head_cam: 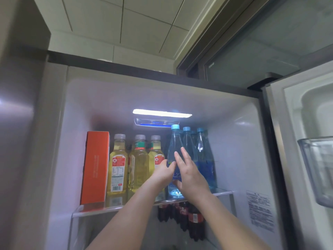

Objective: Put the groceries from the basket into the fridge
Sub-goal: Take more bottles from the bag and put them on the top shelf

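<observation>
A clear blue-capped water bottle stands upright at the front of the fridge's top glass shelf. My left hand reaches in from the left, its fingers curled round the bottle's labelled middle. My right hand lies against the bottle's right side with fingers straight and pointing up. Behind and to the right stand more blue-capped water bottles. The basket is out of view.
On the same shelf stand three yellow juice bottles and an orange carton at the left. Dark cola bottles sit on the shelf below. The open fridge door with a clear bin is at the right.
</observation>
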The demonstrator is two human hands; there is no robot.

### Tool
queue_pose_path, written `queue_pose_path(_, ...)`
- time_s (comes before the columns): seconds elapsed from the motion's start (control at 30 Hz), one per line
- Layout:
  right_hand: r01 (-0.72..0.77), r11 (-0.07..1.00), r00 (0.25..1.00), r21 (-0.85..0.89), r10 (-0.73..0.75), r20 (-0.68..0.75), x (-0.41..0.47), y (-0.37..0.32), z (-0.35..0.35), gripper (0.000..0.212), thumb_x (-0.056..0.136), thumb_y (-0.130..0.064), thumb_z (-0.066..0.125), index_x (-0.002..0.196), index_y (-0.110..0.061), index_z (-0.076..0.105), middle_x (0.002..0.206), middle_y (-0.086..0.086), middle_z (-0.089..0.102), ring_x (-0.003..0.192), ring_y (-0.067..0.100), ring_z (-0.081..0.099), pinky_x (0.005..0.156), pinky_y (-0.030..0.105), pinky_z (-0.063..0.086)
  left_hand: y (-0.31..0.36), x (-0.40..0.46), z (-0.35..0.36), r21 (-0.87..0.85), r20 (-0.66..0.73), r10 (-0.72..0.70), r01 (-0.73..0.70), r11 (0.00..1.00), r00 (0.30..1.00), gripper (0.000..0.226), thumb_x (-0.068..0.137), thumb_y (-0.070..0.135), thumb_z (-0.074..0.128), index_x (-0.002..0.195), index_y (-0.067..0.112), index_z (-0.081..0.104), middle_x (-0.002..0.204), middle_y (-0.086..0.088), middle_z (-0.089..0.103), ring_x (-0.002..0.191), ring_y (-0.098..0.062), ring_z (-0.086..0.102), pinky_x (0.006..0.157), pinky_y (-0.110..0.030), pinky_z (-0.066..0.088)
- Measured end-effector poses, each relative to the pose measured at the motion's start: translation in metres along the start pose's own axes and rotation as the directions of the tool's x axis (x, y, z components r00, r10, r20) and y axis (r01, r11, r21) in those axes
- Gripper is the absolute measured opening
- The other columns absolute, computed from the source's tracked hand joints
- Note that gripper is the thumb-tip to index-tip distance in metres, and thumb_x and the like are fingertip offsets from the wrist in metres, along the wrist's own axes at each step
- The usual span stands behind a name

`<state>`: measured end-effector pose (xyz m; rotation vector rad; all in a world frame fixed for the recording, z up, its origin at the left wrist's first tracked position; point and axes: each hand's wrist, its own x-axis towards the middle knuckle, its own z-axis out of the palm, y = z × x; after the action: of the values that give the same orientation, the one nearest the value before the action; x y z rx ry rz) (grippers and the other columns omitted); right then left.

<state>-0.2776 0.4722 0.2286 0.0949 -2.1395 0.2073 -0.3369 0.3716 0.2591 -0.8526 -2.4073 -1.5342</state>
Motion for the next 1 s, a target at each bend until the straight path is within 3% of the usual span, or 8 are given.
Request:
queue_pose_path(0.17,-0.054,0.993,0.997,-0.103,0.058,0.041,-0.017,-0.009,-0.02,0.084,0.089,-0.032,0.066,0.152,-0.027,0.012,0.16,-0.01,-0.007,0.144,0.013,0.014,0.098,0.032,0.044,-0.003,-0.015,-0.009,0.114,-0.091,0.079,-0.068,0.991,0.993,0.06,0.1,0.04,0.039,0.149,0.012,0.02,0.152,-0.009,0.032,0.138,-0.026,0.034,0.108,-0.036,0.031)
queue_pose_path(0.37,-0.134,0.975,0.99,-0.179,0.139,0.016,-0.047,-0.021,-0.041,0.088,0.086,-0.036,0.068,0.152,-0.027,0.011,0.16,-0.008,-0.005,0.144,0.015,0.016,0.103,0.032,0.04,-0.021,-0.038,-0.011,0.226,-0.196,0.111,-0.065,0.972,0.974,0.053,0.098,0.044,0.04,0.143,0.016,0.033,0.14,-0.011,0.044,0.127,-0.027,0.044,0.104,-0.044,0.039)
queue_pose_path(0.5,-0.165,0.966,0.983,-0.198,0.178,0.05,-0.08,-0.037,-0.054,0.087,0.088,-0.035,0.066,0.153,-0.027,0.01,0.16,-0.007,-0.005,0.145,0.014,0.011,0.109,0.032,0.031,-0.031,-0.076,-0.004,0.306,-0.267,0.296,-0.211,0.928,0.917,0.043,0.097,0.041,0.043,0.132,0.015,0.042,0.125,-0.005,0.051,0.119,-0.024,0.045,0.101,-0.041,0.04)
queue_pose_path(0.7,-0.217,0.952,0.969,-0.216,0.237,0.069,-0.142,-0.078,-0.078,0.086,0.087,-0.033,0.067,0.152,-0.029,0.011,0.16,-0.008,-0.005,0.145,0.016,0.014,0.109,0.038,0.035,-0.037,-0.162,-0.003,0.285,-0.19,0.353,-0.293,0.913,0.916,0.052,0.099,0.038,0.041,0.143,0.012,0.032,0.146,-0.003,0.036,0.135,-0.02,0.028,0.11,-0.035,0.026)
queue_pose_path(0.9,-0.253,0.949,0.962,-0.187,0.267,0.051,-0.231,-0.139,-0.119,0.087,0.084,-0.029,0.071,0.152,-0.025,0.015,0.161,-0.006,-0.002,0.146,0.016,0.012,0.109,0.039,0.037,-0.043,-0.281,-0.027,0.262,-0.122,0.34,-0.3,0.917,0.932,0.047,0.098,0.036,0.044,0.138,0.009,0.039,0.142,-0.007,0.042,0.133,-0.023,0.033,0.109,-0.033,0.026)
queue_pose_path(1.0,-0.256,0.948,0.96,-0.189,0.273,0.068,-0.275,-0.18,-0.139,0.086,0.085,-0.03,0.07,0.152,-0.024,0.016,0.161,-0.004,0.002,0.146,0.017,0.014,0.109,0.036,0.036,-0.052,-0.35,-0.042,0.242,-0.051,0.346,-0.325,0.914,0.937,0.054,0.099,0.036,0.043,0.146,0.012,0.03,0.152,-0.005,0.031,0.141,-0.02,0.023,0.114,-0.031,0.019)
